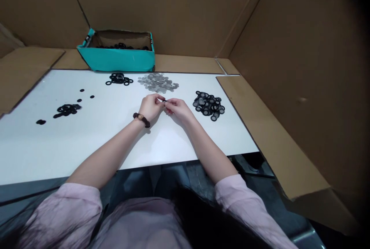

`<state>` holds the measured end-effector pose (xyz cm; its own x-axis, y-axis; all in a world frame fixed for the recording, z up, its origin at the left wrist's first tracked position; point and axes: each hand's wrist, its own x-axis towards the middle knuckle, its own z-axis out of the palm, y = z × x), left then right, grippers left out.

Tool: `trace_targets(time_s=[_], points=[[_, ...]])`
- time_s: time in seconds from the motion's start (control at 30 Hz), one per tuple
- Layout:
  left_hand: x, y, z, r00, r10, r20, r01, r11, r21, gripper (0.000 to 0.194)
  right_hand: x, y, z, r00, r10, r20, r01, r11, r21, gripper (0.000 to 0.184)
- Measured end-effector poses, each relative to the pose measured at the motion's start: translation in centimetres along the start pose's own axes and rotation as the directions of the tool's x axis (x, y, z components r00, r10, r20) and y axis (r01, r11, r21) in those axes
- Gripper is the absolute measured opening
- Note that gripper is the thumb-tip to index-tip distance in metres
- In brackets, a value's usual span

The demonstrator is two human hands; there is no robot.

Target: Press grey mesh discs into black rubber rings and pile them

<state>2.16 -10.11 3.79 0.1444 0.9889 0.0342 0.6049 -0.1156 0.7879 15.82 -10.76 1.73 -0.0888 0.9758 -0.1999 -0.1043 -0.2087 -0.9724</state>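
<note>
My left hand (150, 106) and my right hand (177, 108) meet over the middle of the white table (86, 141). Their fingertips pinch together around a small dark part (164, 103) that is too small to name. A beaded bracelet (141, 119) circles my left wrist. Just beyond my hands lies a heap of grey discs (158, 82). To the right of my right hand sits a pile of black rings with grey centres (208, 105).
A teal box (117, 59) holding black rings stands at the back. Loose black rings (118, 79) lie in front of it. Flat black discs (67, 109) are scattered at the left. Cardboard walls (289, 68) enclose the table on the back and right.
</note>
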Motion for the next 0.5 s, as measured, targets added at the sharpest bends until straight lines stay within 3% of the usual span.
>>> trace_targets(time_s=[0.17, 0.3, 0.37, 0.5], points=[[0.2, -0.2, -0.8, 0.991, -0.008, 0.135, 0.005, 1.0, 0.019, 0.017, 0.0, 0.2, -0.5, 0.995, -0.084, 0.046, 0.093, 0.963, -0.253, 0.008], [0.5, -0.6, -1.1, 0.985, 0.035, 0.17, -0.043, 0.998, 0.046, 0.012, -0.2, 0.1, -1.0, 0.986, -0.149, 0.074, 0.165, 0.819, -0.55, 0.007], [0.6, -0.8, -1.0, 0.986, 0.031, 0.165, -0.032, 0.999, 0.005, 0.012, -0.3, 0.1, -1.2, 0.987, -0.142, 0.076, 0.159, 0.787, -0.596, 0.009], [0.6, -0.9, -0.5, 0.991, 0.02, 0.131, -0.006, 0.994, -0.106, 0.016, -0.3, 0.0, -1.2, 0.984, -0.175, -0.022, 0.132, 0.815, -0.565, 0.013]])
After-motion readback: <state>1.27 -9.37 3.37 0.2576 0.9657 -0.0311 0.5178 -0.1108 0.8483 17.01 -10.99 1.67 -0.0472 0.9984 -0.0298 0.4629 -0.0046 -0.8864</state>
